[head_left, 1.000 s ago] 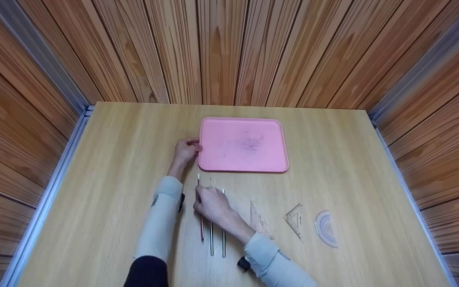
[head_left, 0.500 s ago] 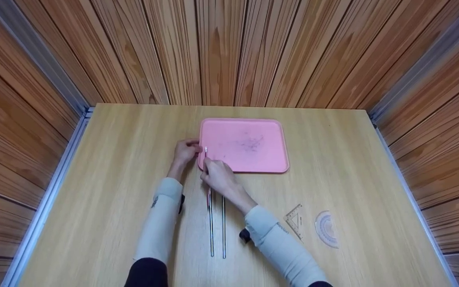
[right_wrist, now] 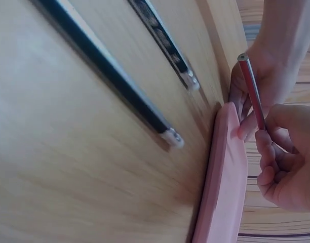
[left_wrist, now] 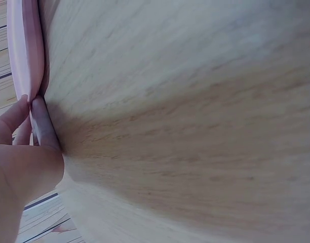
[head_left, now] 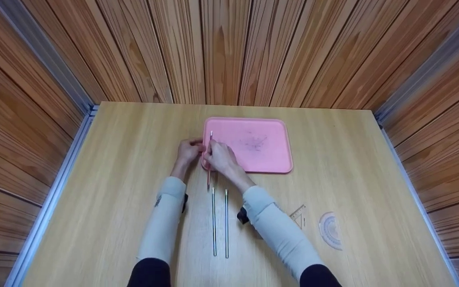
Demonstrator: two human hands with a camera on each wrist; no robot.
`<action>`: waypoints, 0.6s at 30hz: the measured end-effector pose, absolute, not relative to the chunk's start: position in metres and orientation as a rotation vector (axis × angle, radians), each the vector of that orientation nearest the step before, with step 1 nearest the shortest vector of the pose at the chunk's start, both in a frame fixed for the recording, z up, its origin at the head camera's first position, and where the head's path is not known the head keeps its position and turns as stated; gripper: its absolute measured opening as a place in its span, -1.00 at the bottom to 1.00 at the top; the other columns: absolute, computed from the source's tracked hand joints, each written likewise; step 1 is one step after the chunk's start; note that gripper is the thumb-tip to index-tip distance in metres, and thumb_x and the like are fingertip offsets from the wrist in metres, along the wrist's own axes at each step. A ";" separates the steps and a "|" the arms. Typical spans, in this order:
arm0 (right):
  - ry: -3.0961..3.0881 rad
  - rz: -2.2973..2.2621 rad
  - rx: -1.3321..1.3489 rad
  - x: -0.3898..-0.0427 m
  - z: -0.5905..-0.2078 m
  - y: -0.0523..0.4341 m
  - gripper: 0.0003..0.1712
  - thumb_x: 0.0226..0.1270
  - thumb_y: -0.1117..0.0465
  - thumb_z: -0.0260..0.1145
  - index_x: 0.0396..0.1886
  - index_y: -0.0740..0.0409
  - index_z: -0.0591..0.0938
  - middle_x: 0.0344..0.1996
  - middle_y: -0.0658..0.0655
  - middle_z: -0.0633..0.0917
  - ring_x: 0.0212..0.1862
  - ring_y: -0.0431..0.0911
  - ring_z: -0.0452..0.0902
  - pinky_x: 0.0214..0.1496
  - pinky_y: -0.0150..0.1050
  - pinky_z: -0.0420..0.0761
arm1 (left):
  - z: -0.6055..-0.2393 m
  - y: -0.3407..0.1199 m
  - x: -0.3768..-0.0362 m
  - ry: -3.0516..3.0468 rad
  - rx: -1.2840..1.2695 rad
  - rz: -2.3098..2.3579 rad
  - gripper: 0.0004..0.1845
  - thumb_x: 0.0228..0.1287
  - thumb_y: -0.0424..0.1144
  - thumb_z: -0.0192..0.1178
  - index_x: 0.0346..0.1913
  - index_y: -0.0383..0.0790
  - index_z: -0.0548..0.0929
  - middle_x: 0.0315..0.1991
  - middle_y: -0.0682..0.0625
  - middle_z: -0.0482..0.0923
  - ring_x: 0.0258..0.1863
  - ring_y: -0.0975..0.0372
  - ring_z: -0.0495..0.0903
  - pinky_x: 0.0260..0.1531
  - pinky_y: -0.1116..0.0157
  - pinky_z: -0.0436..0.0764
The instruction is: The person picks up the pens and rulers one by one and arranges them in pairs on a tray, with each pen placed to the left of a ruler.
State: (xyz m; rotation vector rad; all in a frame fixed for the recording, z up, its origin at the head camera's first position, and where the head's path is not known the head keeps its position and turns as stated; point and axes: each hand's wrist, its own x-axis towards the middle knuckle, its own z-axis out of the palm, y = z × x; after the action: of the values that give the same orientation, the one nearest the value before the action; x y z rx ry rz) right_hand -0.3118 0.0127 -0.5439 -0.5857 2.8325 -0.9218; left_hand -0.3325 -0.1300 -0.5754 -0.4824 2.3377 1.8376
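Note:
My left hand (head_left: 189, 152) pinches the left rim of the pink tray (head_left: 267, 159); in the left wrist view the thumb lies on one side of the rim and a finger on the other. Over the tray's left part, my right hand (head_left: 222, 158) pinches a red pencil (head_left: 208, 180). Its white-tipped end points away from me, and its near end sticks out past the tray's front rim. In the right wrist view the red pencil (right_wrist: 253, 91) appears raised off the tray, its near end flat. Dark marks show on the tray's floor.
Two dark pencils with white erasers, a left one (head_left: 214, 225) and a right one (head_left: 226, 225), lie side by side on the table in front of the tray. To the right are a clear set square (head_left: 299, 217) and a protractor (head_left: 330, 231). My right sleeve covers another set square.
My right hand has lifted the red pencil from beside the dark ones and carried it forward over the tray's left part. The left hand has stayed at the tray's rim.

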 end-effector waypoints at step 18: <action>2.869 -0.781 -0.509 -0.368 -0.557 0.015 -0.89 0.29 0.25 0.27 -0.24 0.20 0.58 -0.42 0.08 0.65 -0.41 -0.11 0.52 -0.37 -0.26 0.48 | -0.577 -0.127 -0.334 2.310 -0.504 1.876 -0.62 0.31 -0.49 0.11 0.16 -0.27 0.65 -0.12 -0.15 0.66 -0.19 0.18 0.59 -0.14 0.29 0.62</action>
State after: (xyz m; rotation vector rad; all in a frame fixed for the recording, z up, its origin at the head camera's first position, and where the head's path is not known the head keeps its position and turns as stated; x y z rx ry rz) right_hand -0.3682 0.0150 -0.5568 -0.5090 2.8692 -0.7811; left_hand -0.3345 -0.1270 -0.5768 -0.5040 2.3099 1.8758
